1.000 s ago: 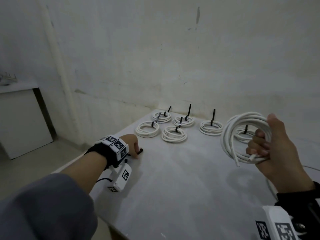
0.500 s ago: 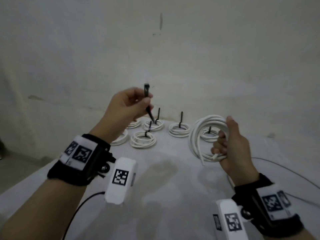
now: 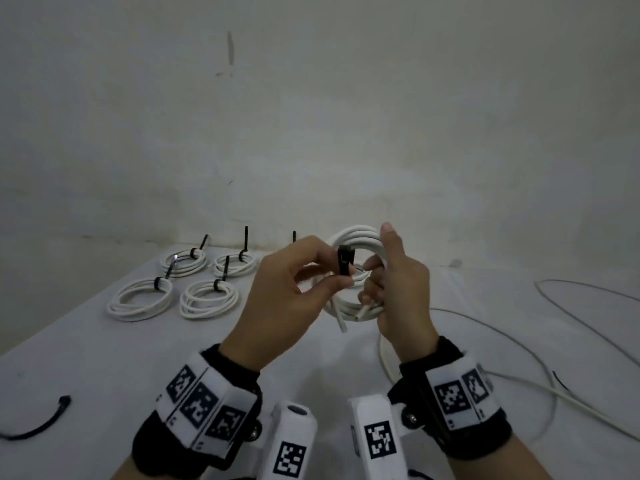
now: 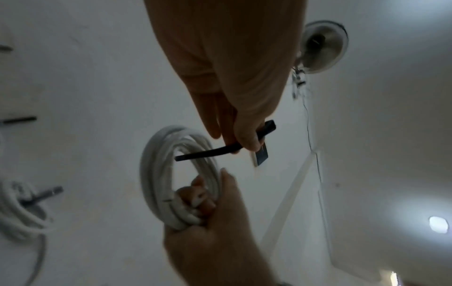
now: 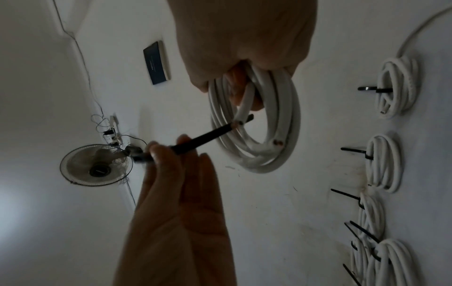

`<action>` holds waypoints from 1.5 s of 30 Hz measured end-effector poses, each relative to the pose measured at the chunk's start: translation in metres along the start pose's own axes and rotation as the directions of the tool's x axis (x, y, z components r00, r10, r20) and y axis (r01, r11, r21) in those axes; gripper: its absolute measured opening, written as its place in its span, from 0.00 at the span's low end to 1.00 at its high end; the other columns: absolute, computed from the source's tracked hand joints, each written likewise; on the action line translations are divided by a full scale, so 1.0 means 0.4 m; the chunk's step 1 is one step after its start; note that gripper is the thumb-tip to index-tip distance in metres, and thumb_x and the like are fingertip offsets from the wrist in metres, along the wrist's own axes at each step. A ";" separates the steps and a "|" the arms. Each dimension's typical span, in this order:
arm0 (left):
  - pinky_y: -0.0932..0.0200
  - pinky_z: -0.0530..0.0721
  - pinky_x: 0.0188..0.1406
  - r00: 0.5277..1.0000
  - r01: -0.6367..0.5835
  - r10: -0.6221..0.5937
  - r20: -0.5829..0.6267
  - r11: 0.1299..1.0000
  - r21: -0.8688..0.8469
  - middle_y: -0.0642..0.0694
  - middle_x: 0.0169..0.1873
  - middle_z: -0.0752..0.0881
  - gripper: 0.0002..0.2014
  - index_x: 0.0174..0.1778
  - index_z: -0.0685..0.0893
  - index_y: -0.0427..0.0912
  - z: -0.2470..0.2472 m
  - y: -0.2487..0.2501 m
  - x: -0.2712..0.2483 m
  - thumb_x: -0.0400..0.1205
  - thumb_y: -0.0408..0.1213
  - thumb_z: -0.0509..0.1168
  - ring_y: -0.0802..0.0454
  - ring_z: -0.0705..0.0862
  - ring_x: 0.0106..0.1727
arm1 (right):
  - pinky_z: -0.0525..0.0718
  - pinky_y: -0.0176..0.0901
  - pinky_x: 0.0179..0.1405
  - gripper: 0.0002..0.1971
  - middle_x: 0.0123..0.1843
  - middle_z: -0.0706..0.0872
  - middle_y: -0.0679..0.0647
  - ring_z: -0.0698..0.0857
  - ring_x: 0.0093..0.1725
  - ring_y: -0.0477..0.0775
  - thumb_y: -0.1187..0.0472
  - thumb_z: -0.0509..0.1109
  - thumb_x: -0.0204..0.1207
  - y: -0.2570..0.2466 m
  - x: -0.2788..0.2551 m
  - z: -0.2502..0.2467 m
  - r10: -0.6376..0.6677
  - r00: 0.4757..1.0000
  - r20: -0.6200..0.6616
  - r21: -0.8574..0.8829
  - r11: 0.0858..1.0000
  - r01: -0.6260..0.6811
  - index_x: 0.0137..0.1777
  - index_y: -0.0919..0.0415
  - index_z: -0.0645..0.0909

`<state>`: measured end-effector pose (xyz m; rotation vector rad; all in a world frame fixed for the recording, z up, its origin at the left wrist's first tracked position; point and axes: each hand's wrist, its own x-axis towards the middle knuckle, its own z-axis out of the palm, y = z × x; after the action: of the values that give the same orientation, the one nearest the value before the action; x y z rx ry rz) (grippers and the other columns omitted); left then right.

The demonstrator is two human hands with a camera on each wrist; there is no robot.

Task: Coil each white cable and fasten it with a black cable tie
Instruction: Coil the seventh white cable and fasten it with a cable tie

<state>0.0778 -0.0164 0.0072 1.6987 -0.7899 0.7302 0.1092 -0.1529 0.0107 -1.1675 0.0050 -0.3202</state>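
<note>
One coil (image 3: 353,271) is gripped at frame centre by the right hand (image 3: 398,289); a tie (image 3: 344,265) is pinched by the left hand (image 3: 287,299), its tip inside the coil.

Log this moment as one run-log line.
left hand: pinches cable tie | right hand: grips cable coil | tie: not yet wrapped

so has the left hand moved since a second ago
Yes. The left hand has left the table's near left edge, risen, and come right to the held coil, now in front of the tied coils.
</note>
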 end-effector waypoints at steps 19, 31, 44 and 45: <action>0.66 0.83 0.48 0.936 0.164 -0.191 -0.297 0.980 -0.114 0.48 0.57 0.78 0.26 0.63 0.72 0.59 0.024 -0.087 -0.051 0.72 0.43 0.74 0.55 0.83 0.50 | 0.66 0.35 0.17 0.14 0.19 0.60 0.51 0.59 0.15 0.47 0.54 0.64 0.82 0.012 -0.031 0.011 0.035 0.901 0.433 -0.134 0.991 0.026 0.39 0.51 0.89; 0.65 0.69 0.17 0.881 0.360 -0.458 -0.116 0.810 -0.464 0.50 0.23 0.75 0.13 0.51 0.78 0.41 0.013 -0.097 -0.050 0.80 0.47 0.67 0.58 0.67 0.18 | 0.69 0.36 0.18 0.13 0.18 0.65 0.50 0.63 0.17 0.47 0.55 0.64 0.82 0.043 -0.043 0.021 -0.015 0.892 0.452 -0.202 0.972 0.119 0.57 0.58 0.88; 0.69 0.59 0.15 0.889 0.452 -0.424 0.173 0.752 -0.479 0.45 0.19 0.63 0.11 0.28 0.77 0.52 0.028 -0.091 -0.061 0.75 0.43 0.69 0.55 0.57 0.15 | 0.87 0.42 0.32 0.09 0.36 0.91 0.60 0.91 0.35 0.58 0.75 0.74 0.71 0.014 0.016 -0.036 -0.220 0.916 0.335 -0.145 0.949 0.281 0.49 0.66 0.82; 0.70 0.59 0.15 0.889 0.453 -0.421 0.181 0.744 -0.492 0.45 0.20 0.63 0.10 0.28 0.78 0.52 0.024 -0.090 -0.061 0.73 0.45 0.70 0.55 0.56 0.16 | 0.87 0.43 0.32 0.09 0.37 0.91 0.59 0.91 0.36 0.59 0.75 0.75 0.71 0.014 0.016 -0.038 -0.262 0.904 0.339 -0.171 0.927 0.333 0.47 0.65 0.80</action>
<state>0.0930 -0.0147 -0.0345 1.3242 -0.5264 0.1091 0.1143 -0.1663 0.0008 -1.4379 -0.4302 -0.4114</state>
